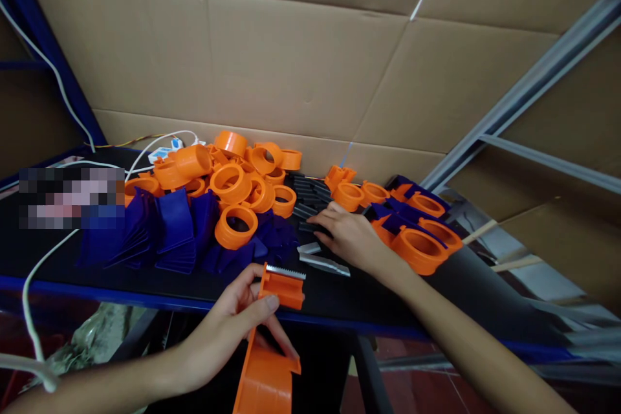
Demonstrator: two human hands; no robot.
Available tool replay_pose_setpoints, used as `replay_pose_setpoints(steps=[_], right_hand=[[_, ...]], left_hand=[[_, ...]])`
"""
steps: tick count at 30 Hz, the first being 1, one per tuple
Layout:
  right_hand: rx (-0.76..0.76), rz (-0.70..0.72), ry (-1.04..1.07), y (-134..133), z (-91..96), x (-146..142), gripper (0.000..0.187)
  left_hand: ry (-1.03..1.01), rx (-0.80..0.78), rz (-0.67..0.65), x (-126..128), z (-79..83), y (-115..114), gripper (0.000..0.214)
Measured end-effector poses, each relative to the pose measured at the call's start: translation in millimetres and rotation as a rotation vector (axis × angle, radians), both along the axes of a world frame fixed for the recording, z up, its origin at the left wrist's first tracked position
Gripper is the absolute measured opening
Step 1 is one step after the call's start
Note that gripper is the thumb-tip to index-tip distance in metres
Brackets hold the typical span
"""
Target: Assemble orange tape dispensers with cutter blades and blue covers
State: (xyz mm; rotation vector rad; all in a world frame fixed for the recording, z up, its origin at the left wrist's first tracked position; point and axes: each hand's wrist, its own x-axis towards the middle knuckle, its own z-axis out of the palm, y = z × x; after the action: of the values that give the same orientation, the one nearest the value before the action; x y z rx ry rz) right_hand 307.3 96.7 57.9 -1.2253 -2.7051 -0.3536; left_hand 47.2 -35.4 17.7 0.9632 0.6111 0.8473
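My left hand (247, 310) is closed around an orange tape dispenser body (266, 381), held over the table's front edge. A serrated metal blade (286, 272) runs along the dispenser's upper end. My right hand (352, 236) reaches onto the table, its fingertips pinching at a black plastic strip (309, 228) at the near end of a pile of black strips (310, 191). Just in front of that hand lie several loose metal blades (325, 264). The far side of the right fingers is partly hidden.
Orange rings and dispenser parts (228, 182) are heaped left of centre, behind blue plastic plates (177, 226). Orange and blue dispensers (420, 249) sit at the right. White cables (29, 291) hang at the left. A cardboard wall (301, 71) closes the back; a blue table edge (160, 299) runs in front.
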Motion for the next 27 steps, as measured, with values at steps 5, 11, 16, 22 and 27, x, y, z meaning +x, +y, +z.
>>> replay_pose_setpoints(steps=[5,11,16,22,27], right_hand=[[0.013,0.040,0.189,1,-0.8,4,0.026],[-0.171,0.221,0.605,-26,20.4,5,0.024],[-0.308,0.310,0.680,-74,42.6,-9,0.030],[-0.189,0.339,0.574,-103,35.9,-32,0.028],[-0.052,0.234,0.759,-106,13.0,-47,0.014]], left_hand=[[0.014,-0.005,0.017,1,0.4,0,0.029],[-0.047,-0.038,0.062,2,1.9,0,0.029],[-0.077,-0.063,0.079,3,4.5,0,0.034],[-0.091,-0.021,0.070,5,5.2,-1,0.030],[-0.092,0.022,0.079,6,6.6,-1,0.025]])
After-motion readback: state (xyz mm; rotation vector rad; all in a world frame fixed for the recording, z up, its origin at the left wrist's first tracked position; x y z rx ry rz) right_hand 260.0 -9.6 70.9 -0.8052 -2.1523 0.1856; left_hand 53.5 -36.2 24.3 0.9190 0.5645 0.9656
